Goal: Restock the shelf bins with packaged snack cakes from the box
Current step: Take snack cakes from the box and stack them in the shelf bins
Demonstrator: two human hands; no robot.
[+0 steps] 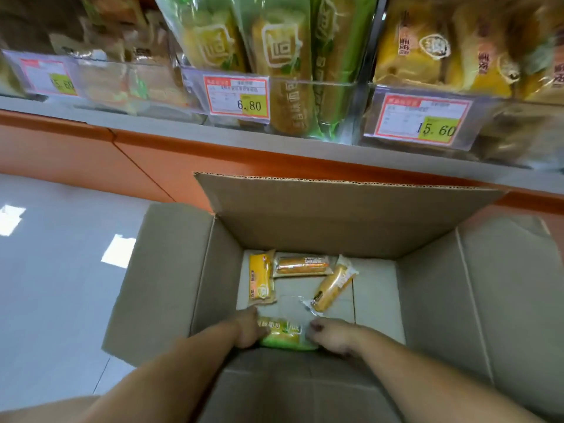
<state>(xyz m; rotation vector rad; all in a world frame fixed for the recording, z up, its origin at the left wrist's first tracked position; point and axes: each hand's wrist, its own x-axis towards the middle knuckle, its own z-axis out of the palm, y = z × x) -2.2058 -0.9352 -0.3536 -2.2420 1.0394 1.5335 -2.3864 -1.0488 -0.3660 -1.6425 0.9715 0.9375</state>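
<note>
Both arms reach down into open cardboard box (305, 221) on the floor (45, 285), in front of the shelf. Left hand (248, 329) and right hand (331, 335) hold one green-yellow snack pack (285, 334) between them, at the box bottom by the near wall. Left fingers curl round the pack's left end. Right hand closes on the right end, thumb on top, other fingers hidden under the pack. The pack lies flat, long side across. Three more packs are on the box bottom, farther in: yellow pack (262, 279) lengthwise by the left wall, brown pack (302, 265) crosswise against the far wall with its end touching the yellow one, tilted pack (332, 283) lying diagonal to the right of them. Box flaps are all open, the far flap standing up against the orange shelf base (91, 154). On the shelf above are clear bins: middle bin (305, 87) with upright green packs and price tag 6.80 (236, 94), right bin (503, 105) with yellow packs and price tag 15.60 (422, 120), left bin (100, 77) blurred, brownish packs, contents unclear.
</note>
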